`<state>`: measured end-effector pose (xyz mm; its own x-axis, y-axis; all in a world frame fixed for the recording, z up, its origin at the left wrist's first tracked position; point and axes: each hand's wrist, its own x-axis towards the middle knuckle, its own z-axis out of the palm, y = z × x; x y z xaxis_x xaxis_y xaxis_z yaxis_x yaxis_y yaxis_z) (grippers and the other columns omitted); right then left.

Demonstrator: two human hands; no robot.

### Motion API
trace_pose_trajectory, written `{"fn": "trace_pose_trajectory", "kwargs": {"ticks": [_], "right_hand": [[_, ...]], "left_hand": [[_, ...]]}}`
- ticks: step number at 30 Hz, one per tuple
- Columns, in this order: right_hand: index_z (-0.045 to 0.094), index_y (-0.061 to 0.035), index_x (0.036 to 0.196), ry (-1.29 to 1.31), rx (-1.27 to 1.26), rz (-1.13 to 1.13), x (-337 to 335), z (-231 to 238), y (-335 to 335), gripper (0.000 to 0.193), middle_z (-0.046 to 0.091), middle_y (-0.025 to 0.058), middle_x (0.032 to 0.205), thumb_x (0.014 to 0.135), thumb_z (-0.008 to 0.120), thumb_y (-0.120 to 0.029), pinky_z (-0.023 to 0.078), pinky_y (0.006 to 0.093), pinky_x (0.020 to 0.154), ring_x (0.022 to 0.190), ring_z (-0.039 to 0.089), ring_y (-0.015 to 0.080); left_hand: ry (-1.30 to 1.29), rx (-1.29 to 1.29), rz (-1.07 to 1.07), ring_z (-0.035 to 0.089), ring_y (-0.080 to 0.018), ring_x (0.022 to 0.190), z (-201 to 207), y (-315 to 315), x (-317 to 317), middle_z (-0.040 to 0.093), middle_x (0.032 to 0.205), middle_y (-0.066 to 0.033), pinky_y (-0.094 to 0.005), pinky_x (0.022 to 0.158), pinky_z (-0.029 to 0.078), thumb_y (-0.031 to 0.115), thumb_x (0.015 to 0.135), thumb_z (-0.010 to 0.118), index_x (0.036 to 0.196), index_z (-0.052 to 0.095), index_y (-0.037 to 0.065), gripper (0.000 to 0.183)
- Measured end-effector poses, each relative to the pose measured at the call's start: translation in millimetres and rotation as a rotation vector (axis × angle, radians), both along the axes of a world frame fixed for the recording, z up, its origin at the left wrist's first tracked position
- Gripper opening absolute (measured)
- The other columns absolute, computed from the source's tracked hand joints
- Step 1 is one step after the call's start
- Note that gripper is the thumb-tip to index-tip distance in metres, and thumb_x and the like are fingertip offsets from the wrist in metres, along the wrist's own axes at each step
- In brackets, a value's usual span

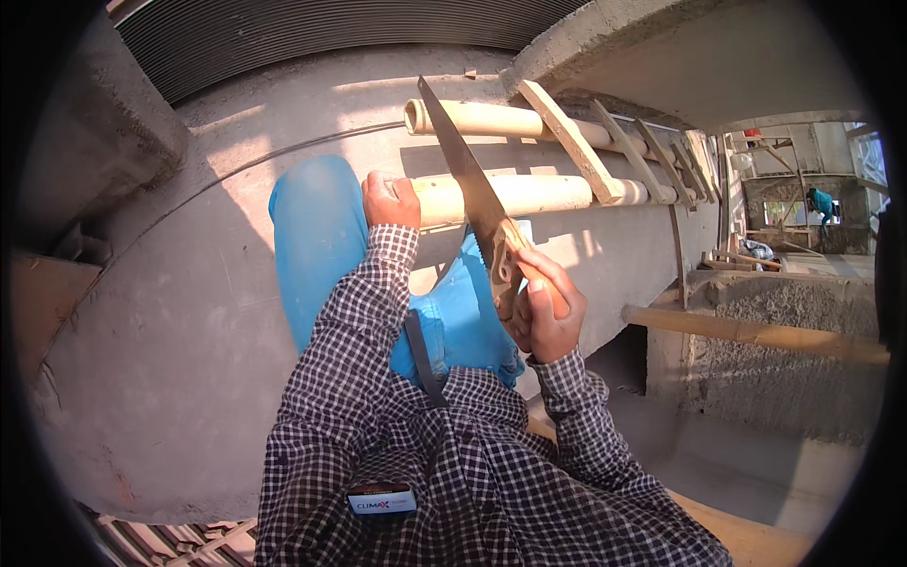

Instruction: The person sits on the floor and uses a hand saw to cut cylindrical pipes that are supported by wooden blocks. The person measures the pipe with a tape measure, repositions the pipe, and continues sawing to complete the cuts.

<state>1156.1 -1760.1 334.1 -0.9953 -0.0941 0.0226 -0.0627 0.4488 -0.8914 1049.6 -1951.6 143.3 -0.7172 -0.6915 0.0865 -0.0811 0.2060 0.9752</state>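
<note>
My right hand (548, 312) grips the wooden handle of a handsaw (466, 170). Its long blade points up and away, tilted to the left, and crosses in front of a thick bamboo pole (548, 194). At the left end of that pole, beside my knee, my left hand (390, 199) is closed on it. A second bamboo pole (482, 119) runs roughly parallel farther off. Several wooden slats (572, 142) lie across both poles, like the rungs of a ladder. How the blade stands against the near pole, touching or apart, I cannot tell.
Under the poles is a dusty concrete floor (189, 312). A corrugated metal sheet (331, 38) stands at the back, and a concrete beam (624, 38) at the upper right. To the right, a drop borders the floor, with another bamboo pole (756, 333) across it.
</note>
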Motion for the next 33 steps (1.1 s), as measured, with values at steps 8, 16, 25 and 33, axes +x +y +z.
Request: {"fn": "trace_pose_trajectory", "kwargs": {"ticks": [8, 16, 25, 33], "right_hand": [[0.064, 0.0035, 0.123, -0.109, -0.006, 0.031, 28.4, 25.8, 0.1, 0.033, 0.069, 0.0161, 0.111, 0.098, 0.055, -0.015, 0.049, 0.0318, 0.088, 0.098, 0.063, 0.0191], [0.063, 0.0027, 0.125, -0.066, 0.054, 0.006, 63.7, 23.7, 22.2, 0.036, 0.07, 0.0159, 0.107, 0.098, 0.057, -0.02, 0.052, 0.0303, 0.083, 0.092, 0.066, 0.0175], [0.062, 0.005, 0.125, 0.072, -0.049, -0.128, 70.1, 2.3, 25.1, 0.044, 0.067, 0.0081, 0.086, 0.098, 0.058, -0.029, 0.047, 0.0242, 0.064, 0.068, 0.058, 0.0091], [0.056, 0.0087, 0.129, 0.074, -0.08, -0.169, 108.8, 31.2, 78.8, 0.049, 0.065, 0.0138, 0.084, 0.099, 0.057, -0.031, 0.043, 0.0242, 0.05, 0.056, 0.053, 0.0098]], "left_hand": [[-0.15, 0.027, 0.08, 0.06, -0.0432, 0.083, -31.9, -25.9, -10.9, 0.062, 0.087, -0.0257, -0.0496, 0.075, 0.048, 0.022, 0.083, 0.058, 0.087, 0.059, -0.004, 0.027], [-0.154, 0.093, 0.006, 0.06, -0.0415, 0.08, -23.3, -12.2, -11.9, 0.061, 0.085, -0.025, -0.0484, 0.074, 0.047, 0.021, 0.084, 0.058, 0.081, 0.057, -0.004, 0.024], [-0.162, 0.089, 0.002, 0.061, -0.0411, 0.085, -21.7, -6.5, -14.3, 0.063, 0.091, -0.0242, -0.0479, 0.078, 0.049, 0.023, 0.086, 0.058, 0.09, 0.06, -0.002, 0.025], [-0.161, 0.011, -0.159, 0.062, -0.0369, 0.094, -52.4, -10.6, 2.6, 0.064, 0.096, -0.0196, -0.0463, 0.085, 0.049, 0.019, 0.086, 0.062, 0.09, 0.062, 0.003, 0.016]]}}
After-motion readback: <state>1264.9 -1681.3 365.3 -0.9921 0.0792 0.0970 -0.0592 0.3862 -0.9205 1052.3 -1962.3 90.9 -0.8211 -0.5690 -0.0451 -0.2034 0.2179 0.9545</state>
